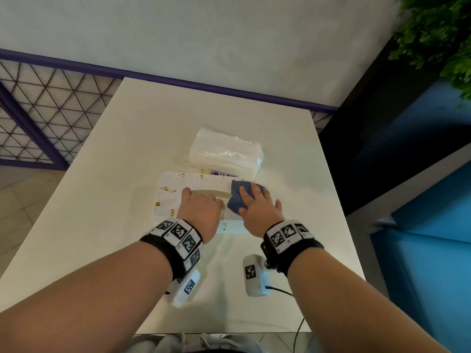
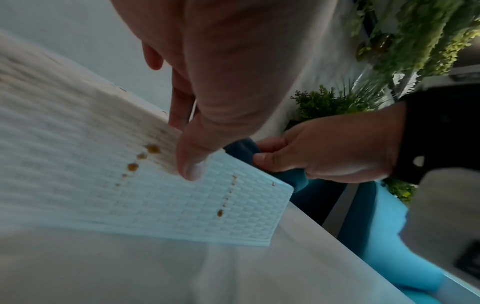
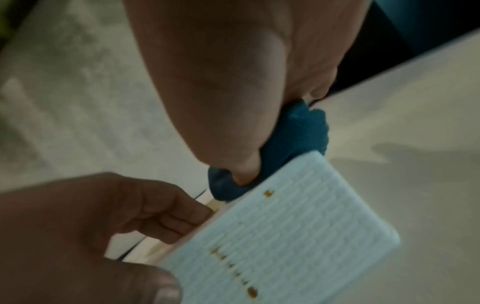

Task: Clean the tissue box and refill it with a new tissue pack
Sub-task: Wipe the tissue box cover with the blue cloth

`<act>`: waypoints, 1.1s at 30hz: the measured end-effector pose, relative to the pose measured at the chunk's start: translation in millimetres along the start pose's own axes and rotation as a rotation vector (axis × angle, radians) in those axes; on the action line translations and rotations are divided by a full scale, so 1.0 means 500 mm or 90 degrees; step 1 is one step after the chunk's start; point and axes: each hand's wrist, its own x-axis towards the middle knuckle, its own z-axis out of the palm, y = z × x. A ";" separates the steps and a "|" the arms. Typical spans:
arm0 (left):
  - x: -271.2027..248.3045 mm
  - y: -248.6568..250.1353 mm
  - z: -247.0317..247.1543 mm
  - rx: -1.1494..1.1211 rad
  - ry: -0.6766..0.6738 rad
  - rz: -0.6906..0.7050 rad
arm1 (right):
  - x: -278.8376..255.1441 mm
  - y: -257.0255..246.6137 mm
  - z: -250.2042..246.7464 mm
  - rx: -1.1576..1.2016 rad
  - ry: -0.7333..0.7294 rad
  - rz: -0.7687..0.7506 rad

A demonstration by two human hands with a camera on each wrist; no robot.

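A white woven-pattern tissue box (image 1: 170, 197) with brown stains sits mid-table. My left hand (image 1: 201, 207) grips it: the thumb (image 2: 192, 164) presses on the near side and the fingers curl over the rim of the top opening. My right hand (image 1: 257, 202) holds a bunched blue cloth (image 1: 237, 200) against the box's top right corner; the thumb digs into the blue cloth (image 3: 293, 139). Stain spots dot the box's side (image 2: 153, 149). A plastic-wrapped tissue pack (image 1: 226, 151) lies just behind the box, untouched.
The white table (image 1: 114, 225) ends close to the right of the box, with a blue seat (image 1: 420, 225) beyond. A small purple-labelled item (image 1: 221, 173) peeks out between box and pack. A wall and a lattice railing (image 1: 46, 103) stand behind, a plant (image 1: 438, 39) at top right.
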 end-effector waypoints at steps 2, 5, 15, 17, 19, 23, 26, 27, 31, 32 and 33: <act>0.004 -0.005 -0.003 -0.005 -0.001 -0.003 | 0.021 -0.004 -0.001 -0.018 0.007 0.012; 0.008 -0.007 -0.008 -0.006 -0.023 -0.007 | 0.062 -0.016 -0.029 -0.009 0.027 0.014; 0.022 -0.006 -0.018 -0.005 -0.043 0.014 | 0.032 -0.024 -0.009 -0.015 0.039 -0.002; 0.023 -0.008 -0.021 -0.002 -0.054 0.012 | 0.063 -0.022 -0.038 0.026 0.040 0.012; 0.023 -0.009 -0.020 -0.007 -0.061 0.010 | 0.075 -0.020 -0.046 0.016 0.032 0.005; 0.025 -0.008 -0.013 -0.011 -0.045 0.006 | 0.020 -0.031 -0.008 -0.100 0.020 -0.037; 0.024 -0.004 -0.009 -0.019 -0.029 0.003 | 0.014 -0.029 0.005 -0.080 0.019 -0.042; 0.023 -0.003 -0.009 -0.020 -0.029 0.002 | 0.027 -0.027 -0.002 -0.062 0.032 -0.039; 0.023 -0.003 -0.015 -0.015 -0.052 -0.001 | 0.075 -0.023 -0.034 0.016 0.051 0.005; 0.022 -0.006 -0.014 -0.016 -0.055 0.001 | 0.074 -0.023 -0.032 0.013 0.043 -0.001; 0.020 -0.007 -0.015 -0.019 -0.055 0.004 | 0.066 -0.022 -0.030 0.001 0.034 -0.015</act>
